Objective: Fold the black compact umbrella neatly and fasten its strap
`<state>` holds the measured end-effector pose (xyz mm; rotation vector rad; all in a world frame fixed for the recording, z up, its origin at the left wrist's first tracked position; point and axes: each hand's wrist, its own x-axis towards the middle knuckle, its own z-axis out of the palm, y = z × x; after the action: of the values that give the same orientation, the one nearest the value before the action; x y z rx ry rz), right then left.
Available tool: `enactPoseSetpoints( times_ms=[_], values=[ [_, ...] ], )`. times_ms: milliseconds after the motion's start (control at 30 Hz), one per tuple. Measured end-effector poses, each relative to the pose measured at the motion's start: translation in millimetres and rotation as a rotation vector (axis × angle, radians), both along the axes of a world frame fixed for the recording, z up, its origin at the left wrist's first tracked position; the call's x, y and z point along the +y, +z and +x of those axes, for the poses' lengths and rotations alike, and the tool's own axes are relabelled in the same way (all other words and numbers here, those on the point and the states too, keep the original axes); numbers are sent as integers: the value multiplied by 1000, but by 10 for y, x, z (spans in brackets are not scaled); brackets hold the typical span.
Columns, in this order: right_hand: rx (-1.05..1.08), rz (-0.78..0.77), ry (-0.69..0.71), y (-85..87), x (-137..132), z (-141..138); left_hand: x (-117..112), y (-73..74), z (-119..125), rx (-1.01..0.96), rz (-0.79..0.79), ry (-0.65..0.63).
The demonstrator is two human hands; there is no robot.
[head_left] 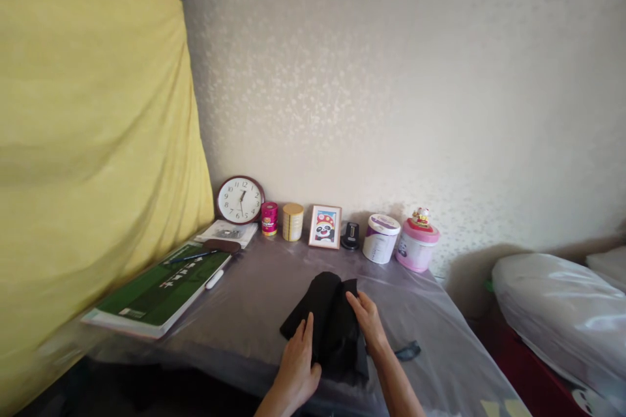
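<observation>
Between my two hands is a folded piece of black cloth [337, 339], lying near the front edge of the table with a crease down its middle. My left hand [297, 365] grips its left side, thumb near the front and fingers along the fabric. At the upper right edge, the fingers of my right hand [366, 319] pinch the cloth. The undersides of both hands' grips are hidden. A small dark strip-like thing [408, 350] rests on the table just right of my right forearm; its kind is unclear.
Along the wall stand a clock [240, 200], a pink can [268, 219], a yellow canister [293, 222], a panda picture frame [325, 227], a black device [350, 236] and two tubs [380, 239]. A green book [166, 287] lies left, beside the yellow curtain [98, 130].
</observation>
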<state>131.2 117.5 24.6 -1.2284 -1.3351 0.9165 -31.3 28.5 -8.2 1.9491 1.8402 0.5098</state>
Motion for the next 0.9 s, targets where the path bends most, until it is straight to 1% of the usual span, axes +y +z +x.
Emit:
enactPoseSetpoints(
  times_ms=[100, 200, 300, 433, 500, 667, 900],
  values=[
    [44, -11, 72, 62, 41, -172, -22, 32, 11, 21, 3, 4],
    [90, -18, 125, 78, 94, -325, -35, 64, 19, 53, -4, 6],
    [90, -20, 140, 55, 166, -442, -29, 67, 18, 73, -8, 1],
    [57, -31, 158, -32, 270, -562, -5, 19, 3, 111, -11, -17],
    [-7, -30, 140, -88, 317, -613, 5, -8, -4, 121, -19, -23],
    [-293, -28, 61, -186, 393, -712, 7, -35, -6, 143, -44, -17],
    [-519, -85, 80, -167, 404, -783, -40, -22, -19, 173, -82, -16]
  ],
)
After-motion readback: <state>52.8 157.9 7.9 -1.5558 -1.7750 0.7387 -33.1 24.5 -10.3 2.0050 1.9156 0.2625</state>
